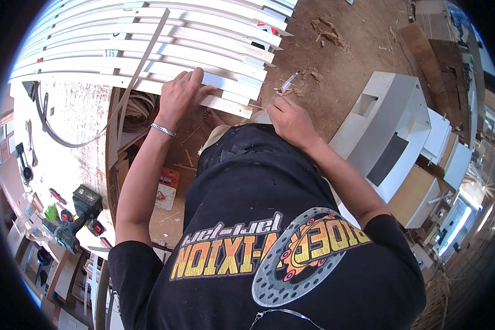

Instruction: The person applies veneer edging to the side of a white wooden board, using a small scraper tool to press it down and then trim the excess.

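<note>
A row of long white wooden slats [234,105] runs across the workbench at the upper left. My left hand [182,94] is closed around the nearest slat, thumb towards its end, with a bracelet on the wrist. Just past that slat's end, my right hand [291,122] is closed in a pinch. A thin sliver shows between its fingertips and the slat end, too small to name. A long, thin, curved strip of edging [144,59] lies over the slats, left of my left hand, and bends down onto the bench.
The white-topped bench [74,110] holds a green cordless drill [87,202] and several hand tools. Coiled strips [141,104] sit beneath it. A tube [287,82] and scraps lie on the brown floor [363,33]. White cabinet parts [368,126] stand at the right.
</note>
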`<control>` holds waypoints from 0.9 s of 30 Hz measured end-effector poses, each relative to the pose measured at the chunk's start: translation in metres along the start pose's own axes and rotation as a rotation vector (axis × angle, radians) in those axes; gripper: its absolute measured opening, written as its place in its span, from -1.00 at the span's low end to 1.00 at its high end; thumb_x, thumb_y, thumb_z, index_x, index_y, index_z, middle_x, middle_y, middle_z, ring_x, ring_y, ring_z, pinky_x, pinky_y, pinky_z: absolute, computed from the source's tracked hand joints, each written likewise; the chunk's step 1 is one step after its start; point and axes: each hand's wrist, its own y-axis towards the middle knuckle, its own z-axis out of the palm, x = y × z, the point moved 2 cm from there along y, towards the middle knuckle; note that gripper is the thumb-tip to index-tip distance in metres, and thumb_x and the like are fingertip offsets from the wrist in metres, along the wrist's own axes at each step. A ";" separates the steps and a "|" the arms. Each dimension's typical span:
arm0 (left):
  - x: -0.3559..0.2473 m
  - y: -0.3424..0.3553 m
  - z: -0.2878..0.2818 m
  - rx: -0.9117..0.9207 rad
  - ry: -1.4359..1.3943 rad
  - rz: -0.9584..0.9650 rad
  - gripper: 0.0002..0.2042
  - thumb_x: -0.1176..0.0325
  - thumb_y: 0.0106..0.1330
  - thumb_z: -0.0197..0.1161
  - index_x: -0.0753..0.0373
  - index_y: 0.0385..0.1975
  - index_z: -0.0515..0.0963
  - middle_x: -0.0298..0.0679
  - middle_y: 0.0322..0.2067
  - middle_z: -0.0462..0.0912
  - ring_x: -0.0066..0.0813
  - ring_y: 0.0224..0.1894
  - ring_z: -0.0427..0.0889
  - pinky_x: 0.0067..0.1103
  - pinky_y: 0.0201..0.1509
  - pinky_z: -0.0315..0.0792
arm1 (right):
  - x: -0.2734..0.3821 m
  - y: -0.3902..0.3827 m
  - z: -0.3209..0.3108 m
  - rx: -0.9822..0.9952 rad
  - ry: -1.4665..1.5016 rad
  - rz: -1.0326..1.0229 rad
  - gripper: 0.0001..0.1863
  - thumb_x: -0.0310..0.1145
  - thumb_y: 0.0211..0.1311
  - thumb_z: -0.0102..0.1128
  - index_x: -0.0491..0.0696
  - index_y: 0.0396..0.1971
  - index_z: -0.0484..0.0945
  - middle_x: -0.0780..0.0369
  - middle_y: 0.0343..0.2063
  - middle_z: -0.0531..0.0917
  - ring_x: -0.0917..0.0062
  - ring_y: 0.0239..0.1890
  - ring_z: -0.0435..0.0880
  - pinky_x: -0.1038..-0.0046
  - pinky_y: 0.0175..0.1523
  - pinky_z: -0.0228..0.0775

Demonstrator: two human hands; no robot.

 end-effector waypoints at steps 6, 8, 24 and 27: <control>-0.001 -0.001 -0.001 0.017 0.010 -0.011 -0.53 -0.18 0.35 0.32 0.15 -0.32 0.45 -0.23 -0.49 0.68 -0.24 -0.30 0.75 -0.37 -0.33 0.59 | 0.000 0.000 -0.002 0.014 0.044 0.042 -0.93 -0.48 0.27 0.27 -0.10 -0.35 0.55 0.16 -0.33 0.51 0.23 -0.19 0.63 0.19 -0.13 0.54; -0.001 -0.001 -0.003 0.015 0.009 -0.010 -0.53 -0.18 0.35 0.32 0.15 -0.33 0.45 -0.23 -0.49 0.68 -0.25 -0.30 0.75 -0.38 -0.33 0.59 | 0.003 0.007 -0.007 -0.032 0.058 0.015 -0.94 -0.47 0.27 0.27 -0.09 -0.33 0.56 0.16 -0.33 0.52 0.23 -0.19 0.63 0.19 -0.14 0.53; -0.001 -0.004 -0.001 -0.018 0.002 0.002 -0.52 -0.19 0.37 0.29 0.16 -0.29 0.44 -0.23 -0.50 0.66 -0.30 -0.30 0.74 -0.37 -0.36 0.60 | 0.031 0.059 0.013 0.047 -0.086 -0.050 -0.93 -0.46 0.22 0.18 -0.09 -0.31 0.58 0.18 -0.26 0.57 0.27 -0.08 0.65 0.21 -0.07 0.62; -0.001 -0.005 0.000 0.005 -0.001 -0.001 -0.52 -0.19 0.38 0.27 0.17 -0.27 0.44 -0.23 -0.48 0.67 -0.28 -0.28 0.74 -0.38 -0.35 0.61 | 0.039 0.063 0.011 0.099 -0.122 -0.040 -0.92 -0.49 0.21 0.20 -0.10 -0.30 0.57 0.19 -0.25 0.57 0.27 -0.08 0.65 0.19 -0.07 0.63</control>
